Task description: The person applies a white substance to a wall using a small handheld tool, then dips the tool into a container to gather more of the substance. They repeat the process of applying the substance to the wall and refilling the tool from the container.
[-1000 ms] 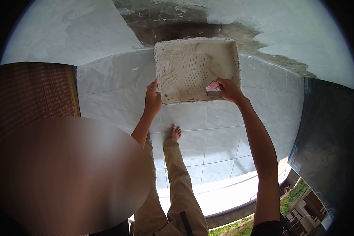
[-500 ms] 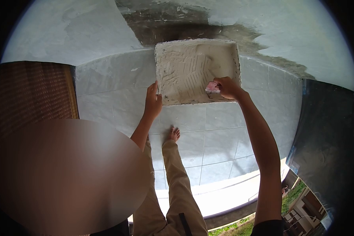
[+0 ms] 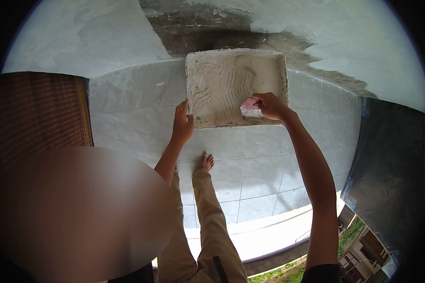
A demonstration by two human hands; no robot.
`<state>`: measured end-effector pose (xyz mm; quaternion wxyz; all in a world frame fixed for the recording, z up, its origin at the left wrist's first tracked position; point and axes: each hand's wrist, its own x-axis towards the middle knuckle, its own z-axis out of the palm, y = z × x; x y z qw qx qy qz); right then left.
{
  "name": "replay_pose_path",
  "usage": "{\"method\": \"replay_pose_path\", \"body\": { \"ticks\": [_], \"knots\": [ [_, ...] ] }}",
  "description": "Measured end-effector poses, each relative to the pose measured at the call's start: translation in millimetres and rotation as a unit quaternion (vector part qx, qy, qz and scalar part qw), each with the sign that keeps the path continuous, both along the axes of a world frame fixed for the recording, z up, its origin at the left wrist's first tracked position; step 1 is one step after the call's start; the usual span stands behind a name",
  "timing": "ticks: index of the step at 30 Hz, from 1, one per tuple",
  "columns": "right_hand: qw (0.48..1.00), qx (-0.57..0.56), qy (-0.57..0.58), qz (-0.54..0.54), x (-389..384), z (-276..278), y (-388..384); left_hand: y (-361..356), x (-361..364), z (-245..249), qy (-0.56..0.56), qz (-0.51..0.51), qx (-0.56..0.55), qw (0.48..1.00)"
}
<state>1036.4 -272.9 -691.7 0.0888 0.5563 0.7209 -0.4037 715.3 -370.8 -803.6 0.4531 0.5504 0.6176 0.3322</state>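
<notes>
A shallow paint tray (image 3: 191, 66), its rim crusted, holds thick off-white paint or plaster over a ridged bottom. My left hand (image 3: 182, 123) grips the tray's left edge near the lower corner, with fingers along the outside. Inside the lower right part of the tray, my right hand (image 3: 271, 106) is closed on a small flat pink tool (image 3: 251, 104) with a whitish, coated lower end. That end is down at the paint, but its exact kind cannot be made out.
Behind the tray stands a pale wall (image 3: 104, 33) with a dark unpainted patch (image 3: 198, 28). Grey tiles (image 3: 222, 141) cover the floor, where my bare foot (image 3: 207, 162) rests. A woven brown panel (image 3: 42, 111) is at left, a dark sheet (image 3: 387, 155) at right. A large blurred oval covers the lower left.
My right hand has drawn the pink tool slightly left and down in the tray, and more of its whitish end shows. My left hand keeps its hold on the tray edge.
</notes>
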Motion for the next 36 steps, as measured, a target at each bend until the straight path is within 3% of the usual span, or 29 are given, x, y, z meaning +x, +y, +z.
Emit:
{"method": "replay_pose_path", "body": {
  "ticks": [3,5,9,11,15,18,20,23,29,32,36],
  "knots": [
    [0.998,0.049,-0.033,0.021,-1.4,-1.3,0.8,-0.1,-0.8,-1.0,-0.003,0.001,-0.003,1.000],
    [0.995,-0.009,-0.080,0.061,-6.8,1.4,-1.5,-0.1,-0.2,-0.7,-0.004,0.000,-0.005,1.000],
    [1.000,-0.023,-0.016,0.010,-6.1,-0.9,0.6,-0.9,-1.6,0.9,-0.003,-0.003,-0.009,1.000],
    [0.998,0.038,-0.036,0.024,-1.2,-0.7,2.7,-0.1,-1.3,1.4,-0.006,-0.004,-0.002,1.000],
    [0.995,0.002,-0.081,0.061,-3.7,1.2,-3.1,-0.2,-0.6,1.1,-0.008,-0.003,-0.007,1.000],
    [0.999,-0.018,0.021,-0.032,-2.5,4.2,2.7,-0.1,-2.0,2.1,-0.002,-0.004,-0.004,1.000],
    [0.997,0.014,-0.073,0.021,-3.9,9.2,6.4,0.5,-1.1,2.1,0.002,-0.005,-0.002,1.000],
    [0.993,0.007,-0.103,0.055,-0.1,-0.4,-0.2,-0.1,-0.8,2.2,-0.015,0.000,-0.022,1.000],
    [0.997,-0.004,-0.073,0.018,-6.9,9.2,8.4,-0.6,-0.5,-1.1,-0.018,0.001,-0.017,1.000],
    [0.990,-0.006,-0.120,0.073,-7.8,1.2,4.8,-1.2,0.2,-0.8,-0.010,0.002,-0.009,1.000],
    [0.993,-0.017,-0.109,0.050,-16.4,8.3,9.2,-1.6,-0.1,-0.5,-0.015,0.002,-0.012,1.000]
  ]
}}
